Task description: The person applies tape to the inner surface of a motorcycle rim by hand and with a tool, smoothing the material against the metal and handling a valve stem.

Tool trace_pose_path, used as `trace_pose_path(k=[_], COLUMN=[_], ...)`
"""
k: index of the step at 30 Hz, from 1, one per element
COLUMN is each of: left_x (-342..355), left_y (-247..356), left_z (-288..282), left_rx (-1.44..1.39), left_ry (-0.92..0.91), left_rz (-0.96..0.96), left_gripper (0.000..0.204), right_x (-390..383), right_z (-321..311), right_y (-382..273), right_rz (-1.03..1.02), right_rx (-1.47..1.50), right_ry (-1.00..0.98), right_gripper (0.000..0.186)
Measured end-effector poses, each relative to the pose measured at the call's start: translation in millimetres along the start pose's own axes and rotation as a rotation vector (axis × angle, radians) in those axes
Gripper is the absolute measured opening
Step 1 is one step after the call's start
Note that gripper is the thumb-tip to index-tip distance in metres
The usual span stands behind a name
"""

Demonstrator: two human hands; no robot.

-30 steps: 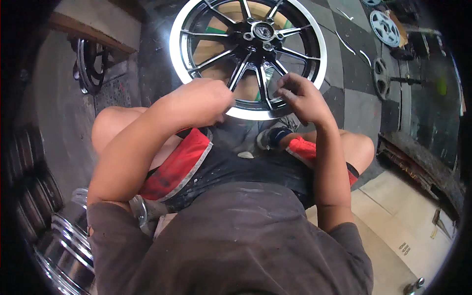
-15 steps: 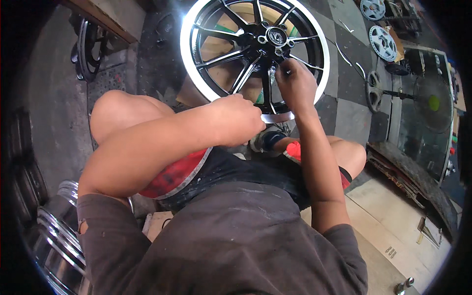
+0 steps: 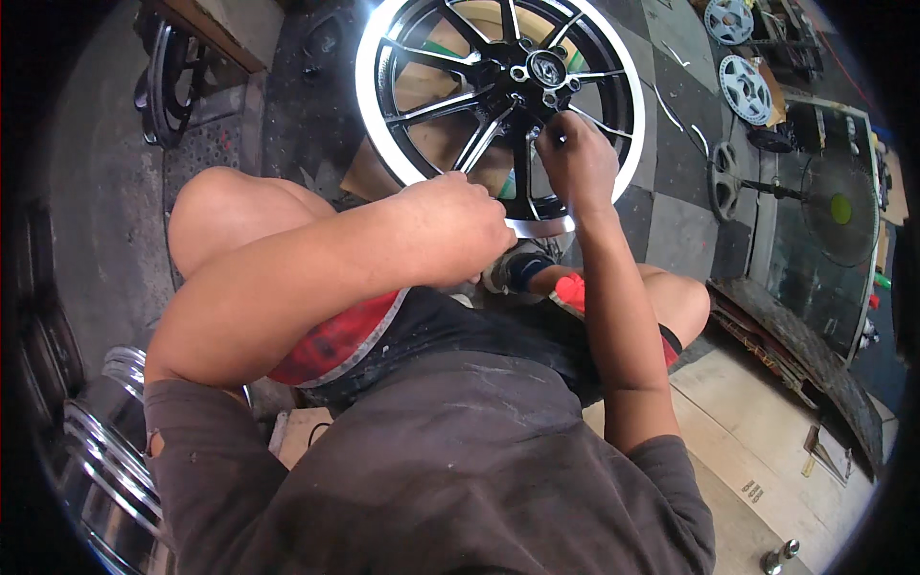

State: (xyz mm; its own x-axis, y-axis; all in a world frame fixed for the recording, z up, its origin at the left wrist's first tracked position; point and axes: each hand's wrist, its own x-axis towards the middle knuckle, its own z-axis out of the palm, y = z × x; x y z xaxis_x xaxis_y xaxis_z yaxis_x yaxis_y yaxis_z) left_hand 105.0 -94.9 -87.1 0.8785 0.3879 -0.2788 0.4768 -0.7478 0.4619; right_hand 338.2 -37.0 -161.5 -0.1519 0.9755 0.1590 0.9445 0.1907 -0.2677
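In front of me is a black alloy wheel point(image 3: 498, 101) with a bright silver rim and silver-edged spokes, a round cap at its hub. At the wheel's near edge, my left hand point(image 3: 452, 228) is closed, its knuckles up and its fingertips out of sight. Whether it grips the rim or something small cannot be made out. My right hand point(image 3: 579, 165) is over the near right spokes, below the hub. Its fingers are curled into a pinch, and whatever may be in them is hidden.
Cardboard point(image 3: 369, 172) lies under the wheel. At right are a standing fan point(image 3: 839, 206), a glass panel point(image 3: 810, 278) and silver wheels point(image 3: 746, 89). Chrome rims point(image 3: 105, 455) are stacked at lower left. A brush-like tool point(image 3: 813, 448) lies on the board at right.
The whole view has shifted slightly. Both hands keep nearly the same places and closed shapes at the wheel, with the left wrist raised a little.
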Motion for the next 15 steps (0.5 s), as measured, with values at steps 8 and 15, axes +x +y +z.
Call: trace_pose_path(k=[8, 15], left_x=[0.4, 1.4], left_y=[0.4, 1.6], left_z=[1.8, 0.3], left_rx=[-0.015, -0.010], left_ry=[-0.052, -0.077], left_rz=[-0.006, -0.010], left_gripper=[0.034, 0.036], right_x=[-2.1, -4.4], right_z=[1.3, 2.3], right_y=[0.5, 0.2], right_rz=[-0.029, -0.079], right_rx=[0.003, 0.014], right_ry=[0.029, 0.085], right_gripper=[0.018, 0.014])
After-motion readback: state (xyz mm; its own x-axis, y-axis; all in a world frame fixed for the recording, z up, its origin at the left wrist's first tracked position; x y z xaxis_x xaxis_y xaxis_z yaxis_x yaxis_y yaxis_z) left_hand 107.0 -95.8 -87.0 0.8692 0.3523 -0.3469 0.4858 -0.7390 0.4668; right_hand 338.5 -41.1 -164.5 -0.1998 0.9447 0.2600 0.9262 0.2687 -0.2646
